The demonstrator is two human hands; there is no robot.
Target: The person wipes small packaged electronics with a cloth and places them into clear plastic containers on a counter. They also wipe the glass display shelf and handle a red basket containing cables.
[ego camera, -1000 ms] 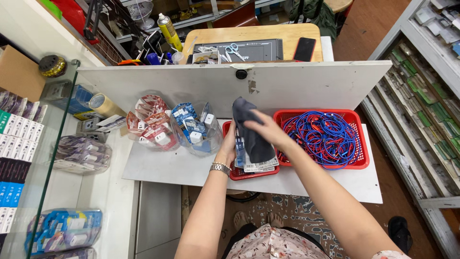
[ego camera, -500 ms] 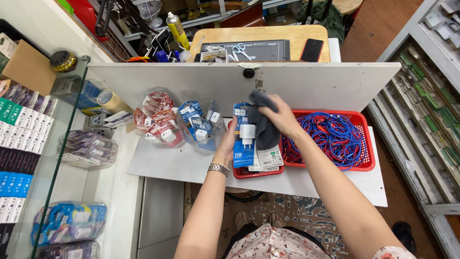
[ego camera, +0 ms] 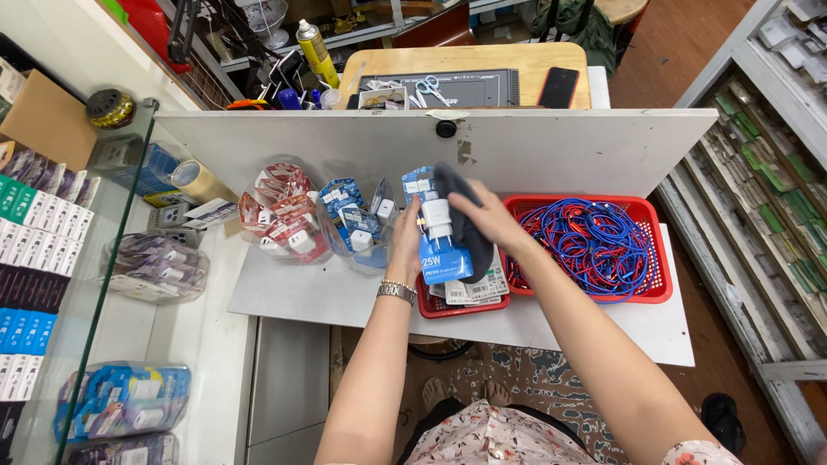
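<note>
My left hand (ego camera: 405,245) holds up a blue blister pack with a white charger plug (ego camera: 438,232) over a small red basket (ego camera: 448,306) of similar packs. Against the pack's right side, my right hand (ego camera: 487,215) presses a dark grey cloth (ego camera: 465,220). A metal watch sits on my left wrist.
A larger red basket (ego camera: 659,284) of blue and red cables stands to the right. Clear bags of red packs (ego camera: 284,215) and blue packs (ego camera: 353,224) sit to the left on the white shelf (ego camera: 293,293). A white board (ego camera: 551,146) rises behind. Glass shelving with boxes is far left.
The cloth covered the pack a second ago; my right hand has moved it to the right, and the pack's front with the white plug now shows.
</note>
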